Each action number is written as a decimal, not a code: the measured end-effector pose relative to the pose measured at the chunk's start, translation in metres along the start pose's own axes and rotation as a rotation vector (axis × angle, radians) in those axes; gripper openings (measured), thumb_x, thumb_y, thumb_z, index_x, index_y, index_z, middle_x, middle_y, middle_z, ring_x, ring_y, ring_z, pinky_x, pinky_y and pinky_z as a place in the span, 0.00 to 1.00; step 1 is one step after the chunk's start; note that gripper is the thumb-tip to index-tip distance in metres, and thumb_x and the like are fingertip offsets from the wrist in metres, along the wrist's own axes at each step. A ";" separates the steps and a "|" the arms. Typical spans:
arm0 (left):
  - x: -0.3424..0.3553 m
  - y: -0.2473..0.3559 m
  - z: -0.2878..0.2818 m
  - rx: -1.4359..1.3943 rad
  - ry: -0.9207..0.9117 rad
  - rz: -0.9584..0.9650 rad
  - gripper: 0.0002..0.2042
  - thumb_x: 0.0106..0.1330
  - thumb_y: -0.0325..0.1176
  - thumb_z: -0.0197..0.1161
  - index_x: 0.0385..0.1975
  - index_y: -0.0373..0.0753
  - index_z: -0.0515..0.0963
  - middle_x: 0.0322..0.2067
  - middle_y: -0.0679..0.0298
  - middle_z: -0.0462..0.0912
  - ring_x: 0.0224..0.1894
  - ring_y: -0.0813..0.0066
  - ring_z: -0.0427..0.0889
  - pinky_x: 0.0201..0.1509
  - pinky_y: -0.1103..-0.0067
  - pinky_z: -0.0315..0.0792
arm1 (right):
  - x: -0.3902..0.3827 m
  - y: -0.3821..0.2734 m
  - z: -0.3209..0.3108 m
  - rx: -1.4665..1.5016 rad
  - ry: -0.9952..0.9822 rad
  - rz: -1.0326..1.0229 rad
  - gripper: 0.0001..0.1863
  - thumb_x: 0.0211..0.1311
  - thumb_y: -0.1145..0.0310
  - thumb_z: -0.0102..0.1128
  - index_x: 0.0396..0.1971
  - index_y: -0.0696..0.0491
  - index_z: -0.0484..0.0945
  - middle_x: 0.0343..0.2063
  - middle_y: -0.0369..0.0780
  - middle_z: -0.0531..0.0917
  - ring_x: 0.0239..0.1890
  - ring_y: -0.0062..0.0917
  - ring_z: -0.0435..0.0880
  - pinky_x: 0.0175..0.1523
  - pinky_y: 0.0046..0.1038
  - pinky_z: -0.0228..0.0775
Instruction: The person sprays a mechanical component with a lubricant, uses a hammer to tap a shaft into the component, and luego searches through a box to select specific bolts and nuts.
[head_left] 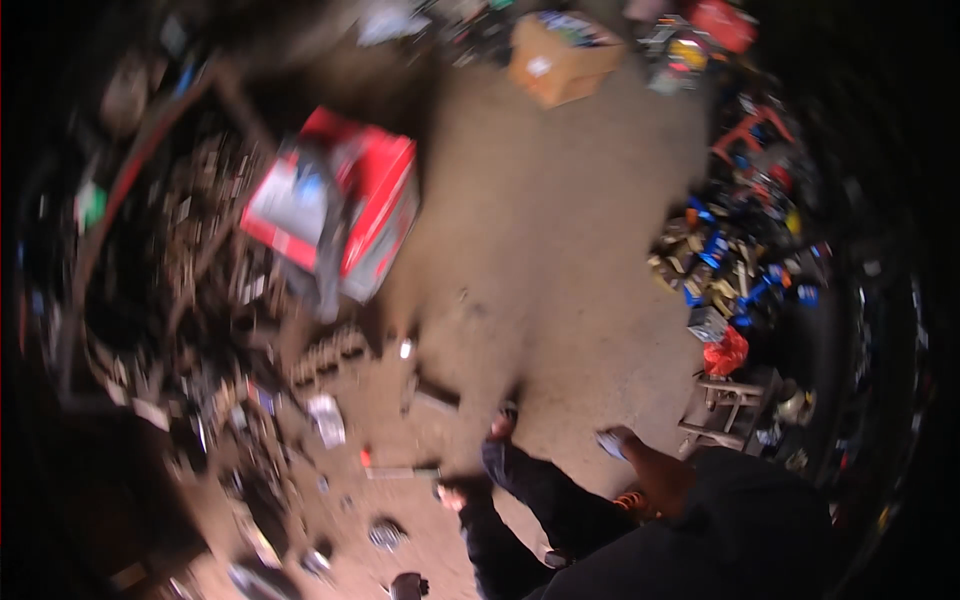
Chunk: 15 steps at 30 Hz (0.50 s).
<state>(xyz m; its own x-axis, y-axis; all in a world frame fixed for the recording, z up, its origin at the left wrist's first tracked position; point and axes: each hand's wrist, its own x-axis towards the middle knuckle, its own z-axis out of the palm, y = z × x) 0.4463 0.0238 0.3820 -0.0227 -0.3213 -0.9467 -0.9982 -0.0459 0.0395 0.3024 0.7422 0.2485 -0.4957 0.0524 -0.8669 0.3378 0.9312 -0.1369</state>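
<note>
Left of the low brown wooden stool [735,394], a small, blurred pale-blue object [609,445] is touched by the right hand [624,436]. Finger closure cannot be told.

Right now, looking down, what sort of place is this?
Probably a repair workshop, though it's blurry: there's a brown part with a row of holes, a heap of blue and tan pieces, and a red box.
</note>
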 end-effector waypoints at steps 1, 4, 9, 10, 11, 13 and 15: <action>-0.018 0.033 -0.008 -0.062 -0.004 0.142 0.08 0.69 0.29 0.61 0.43 0.34 0.79 0.26 0.52 0.81 0.16 0.67 0.75 0.18 0.73 0.71 | -0.079 -0.012 -0.050 0.382 -0.144 0.326 0.33 0.75 0.40 0.39 0.44 0.51 0.87 0.42 0.53 0.88 0.46 0.38 0.88 0.50 0.42 0.77; -0.017 0.182 0.009 0.277 -0.127 0.486 0.06 0.69 0.29 0.58 0.36 0.36 0.82 0.23 0.55 0.81 0.18 0.66 0.77 0.18 0.68 0.73 | -0.216 0.065 -0.091 1.062 -0.160 0.697 0.26 0.74 0.44 0.54 0.38 0.54 0.84 0.29 0.38 0.83 0.30 0.26 0.79 0.36 0.33 0.74; -0.069 0.442 0.102 0.489 -0.285 0.665 0.18 0.71 0.48 0.58 0.42 0.39 0.85 0.27 0.54 0.85 0.21 0.62 0.81 0.24 0.53 0.74 | -0.294 0.140 -0.131 1.583 0.371 0.691 0.14 0.71 0.57 0.57 0.36 0.52 0.82 0.27 0.38 0.83 0.30 0.28 0.83 0.37 0.34 0.77; -0.089 0.482 0.147 0.495 -0.225 0.633 0.17 0.71 0.47 0.58 0.40 0.38 0.85 0.25 0.55 0.84 0.20 0.62 0.80 0.23 0.56 0.74 | -0.298 0.151 -0.136 1.641 0.492 0.696 0.12 0.71 0.60 0.58 0.35 0.52 0.83 0.26 0.37 0.83 0.27 0.26 0.81 0.32 0.31 0.75; -0.116 0.524 0.195 0.505 -0.193 0.629 0.16 0.71 0.45 0.59 0.38 0.38 0.84 0.23 0.56 0.83 0.18 0.63 0.80 0.22 0.59 0.75 | -0.294 0.158 -0.140 1.690 0.608 0.699 0.10 0.71 0.63 0.60 0.34 0.52 0.84 0.24 0.36 0.84 0.23 0.24 0.79 0.27 0.28 0.72; -0.206 0.597 0.328 0.541 -0.169 0.679 0.14 0.71 0.42 0.59 0.34 0.37 0.82 0.19 0.57 0.81 0.16 0.65 0.79 0.20 0.65 0.75 | -0.300 0.162 -0.134 1.809 0.828 0.663 0.09 0.70 0.63 0.63 0.36 0.53 0.86 0.28 0.39 0.87 0.23 0.25 0.81 0.27 0.29 0.73; -0.247 0.659 0.384 0.758 -0.299 0.540 0.15 0.72 0.44 0.61 0.29 0.38 0.79 0.13 0.62 0.74 0.09 0.68 0.71 0.13 0.69 0.67 | -0.277 0.169 -0.137 1.721 0.875 0.670 0.09 0.68 0.63 0.65 0.35 0.54 0.87 0.27 0.40 0.88 0.25 0.26 0.84 0.32 0.30 0.75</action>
<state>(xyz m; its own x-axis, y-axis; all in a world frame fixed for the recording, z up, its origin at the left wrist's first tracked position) -0.2271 0.4362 0.5193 -0.3966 0.1372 -0.9077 -0.6185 0.6907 0.3747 0.3876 0.9340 0.5311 0.0062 0.7833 -0.6216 0.5843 -0.5073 -0.6334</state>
